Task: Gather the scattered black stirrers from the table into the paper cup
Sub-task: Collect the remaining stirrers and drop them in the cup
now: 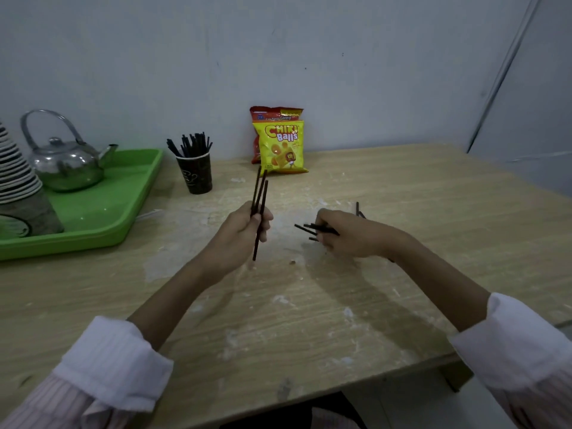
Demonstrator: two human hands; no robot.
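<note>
— Where are the black stirrers [260, 196]?
— Three stand gripped in the left hand [244, 233]; a bunch [315, 229] lies clutched in the right hand [349, 238], ends hidden by fingers. More fill the paper cup [195, 173] beside the green tray [123, 212].
— Any loose?
— One pokes up behind the right hand; unclear.
</note>
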